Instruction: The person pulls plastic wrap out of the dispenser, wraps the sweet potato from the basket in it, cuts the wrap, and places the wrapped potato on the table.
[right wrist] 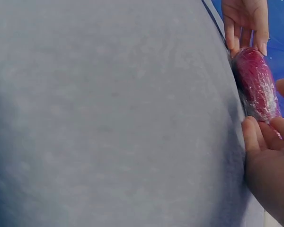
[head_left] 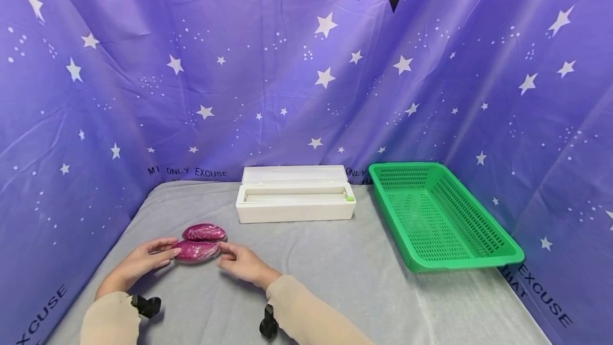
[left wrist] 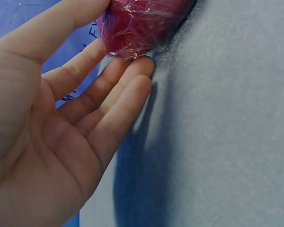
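A plump, tapered, purple-red vegetable (head_left: 196, 252), wrapped in glossy clear film, lies crosswise between both hands. Thumb and fingertips of my left hand (head_left: 142, 263) pinch its left end; in the left wrist view the index finger touches the wrapped tip (left wrist: 132, 28) and the lower fingers are spread beneath. At the other end, my right hand (head_left: 246, 265) holds it with bent fingertips. The right wrist view shows these right fingers (right wrist: 252, 135) under the near end, the thumb slightly apart. Just behind sits a second film-wrapped purple-red vegetable (head_left: 204, 231), close against the first.
Toward the back stands a long white box (head_left: 294, 213) with its lid raised and a small green piece at its right. A green slotted basket (head_left: 466, 265) is on the right. Grey cloth (head_left: 325, 281) covers the table, and a purple starry curtain (head_left: 268, 95) surrounds it.
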